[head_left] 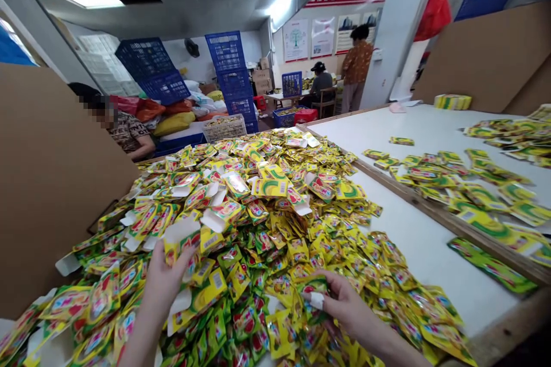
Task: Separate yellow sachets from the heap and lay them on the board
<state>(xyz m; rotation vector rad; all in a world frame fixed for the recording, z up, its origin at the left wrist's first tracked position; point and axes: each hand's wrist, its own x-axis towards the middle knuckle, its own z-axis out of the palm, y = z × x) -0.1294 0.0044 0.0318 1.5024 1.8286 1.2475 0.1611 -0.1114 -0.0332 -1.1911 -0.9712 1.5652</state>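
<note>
My left hand is closed around a small yellow-green carton whose white flap stands up at the top. Between the thumb and fingers of my right hand is a small green-and-yellow sachet; white tape wraps that thumb. Beneath both hands spreads a heap of loose sachets, yellow ones to the right and green ones nearer the middle. Several cartons with open flaps lie on the heap's far and left sides.
A wooden strip divides the white table; flat cartons and a long green packet lie beyond it. Cardboard stands on the left. Behind are blue crates, a person at far left and two others farther back.
</note>
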